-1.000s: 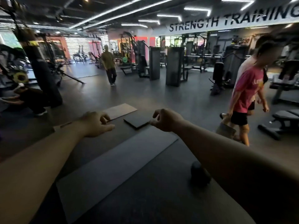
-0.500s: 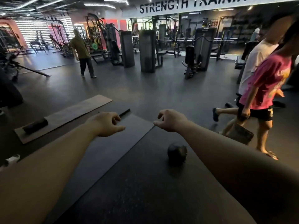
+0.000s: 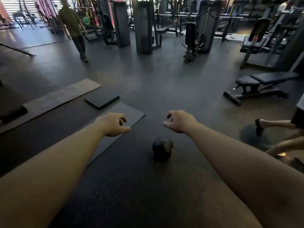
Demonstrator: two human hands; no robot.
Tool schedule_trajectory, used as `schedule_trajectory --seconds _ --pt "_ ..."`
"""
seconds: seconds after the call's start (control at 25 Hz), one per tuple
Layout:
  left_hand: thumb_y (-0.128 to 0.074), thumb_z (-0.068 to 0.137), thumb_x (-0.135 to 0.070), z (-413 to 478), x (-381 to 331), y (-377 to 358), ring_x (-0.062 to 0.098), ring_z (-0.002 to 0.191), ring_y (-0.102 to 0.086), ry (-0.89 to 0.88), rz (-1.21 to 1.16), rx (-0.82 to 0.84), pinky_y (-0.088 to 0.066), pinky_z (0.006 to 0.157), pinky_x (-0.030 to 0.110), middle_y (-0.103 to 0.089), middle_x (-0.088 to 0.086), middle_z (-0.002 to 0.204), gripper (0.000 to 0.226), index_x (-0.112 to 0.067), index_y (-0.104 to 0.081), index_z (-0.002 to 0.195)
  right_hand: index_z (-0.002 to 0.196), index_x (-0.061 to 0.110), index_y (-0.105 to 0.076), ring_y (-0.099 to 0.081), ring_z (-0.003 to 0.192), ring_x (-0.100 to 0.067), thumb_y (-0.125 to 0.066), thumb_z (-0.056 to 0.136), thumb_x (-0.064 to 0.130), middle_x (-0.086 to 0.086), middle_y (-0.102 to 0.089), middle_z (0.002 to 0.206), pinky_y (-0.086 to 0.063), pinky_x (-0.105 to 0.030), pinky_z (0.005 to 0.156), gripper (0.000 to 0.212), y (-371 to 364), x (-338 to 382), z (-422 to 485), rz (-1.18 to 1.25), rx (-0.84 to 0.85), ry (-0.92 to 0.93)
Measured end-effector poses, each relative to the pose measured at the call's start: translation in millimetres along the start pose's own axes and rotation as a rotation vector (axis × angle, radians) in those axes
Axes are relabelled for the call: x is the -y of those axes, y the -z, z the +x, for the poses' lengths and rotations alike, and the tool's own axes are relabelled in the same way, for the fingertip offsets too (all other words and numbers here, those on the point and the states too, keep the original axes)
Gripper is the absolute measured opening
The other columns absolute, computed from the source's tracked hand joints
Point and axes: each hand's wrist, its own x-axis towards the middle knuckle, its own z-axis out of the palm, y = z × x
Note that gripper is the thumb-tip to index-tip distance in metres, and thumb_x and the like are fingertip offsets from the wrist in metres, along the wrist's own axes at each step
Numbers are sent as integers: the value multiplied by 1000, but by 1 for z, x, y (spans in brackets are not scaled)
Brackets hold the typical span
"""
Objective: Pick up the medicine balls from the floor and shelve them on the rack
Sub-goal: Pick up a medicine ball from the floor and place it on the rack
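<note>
Two empty, half-curled hands [image 3: 113, 124] [image 3: 180, 121], medicine ball [image 3: 162, 148] on dark gym floor [image 3: 148, 88]

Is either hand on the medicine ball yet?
Apart. The head view shows bare floor between the medicine ball and both the left hand and right hand, fingers loosely curled.

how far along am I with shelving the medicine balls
Done: nothing visible; no rack is in view. In hand: nothing; the left hand and right hand reach forward empty, fingers loosely curled. Left: the black medicine ball on the floor mat needs picking up and shelving.
</note>
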Motion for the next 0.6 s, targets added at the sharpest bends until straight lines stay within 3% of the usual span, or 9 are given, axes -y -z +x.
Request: schedule_trajectory --seconds 0.12,0.28,0.44,0.6 --pt "-64 92 -71 52 -21 -13 19 113 -64 -6 16 29 -54 96 39 -67 -6 130 63 -29 -60 139 128 27 -60 -65 106 -24 -60 91 62 1 -70 118 -48 -39 81 51 -13 -40 39 20 3 -24" --pt "-62 93 -71 135 -32 -41 18 117 -63 -31 15 65 -55 97 41 -66 -8 133 61 -31 -59 139 128 27 -61 -64 113 -25 -61 90 61 1 -71 118 -51 -43 91 51 -43 -80 103 1 62 -52" --pt "-62 93 -71 254 -29 -62 19 116 -63 -18 -25 107 -56 95 42 -66 -8 132 60 -31 -59 137 129 28 -60 -65 110 -25 -60 90 63 1 -70 118 -51 -41 85 52 -58 -110 205 -70 135 -24" --pt "-63 92 -71 355 -23 -63 19 117 -64 35 -95 159 -55 97 42 -66 -8 129 59 -32 -60 136 132 28 -59 -64 113 -25 -59 91 64 0 -67 126 -54 -48 93 55 -45 -129 313 -94 189 15"
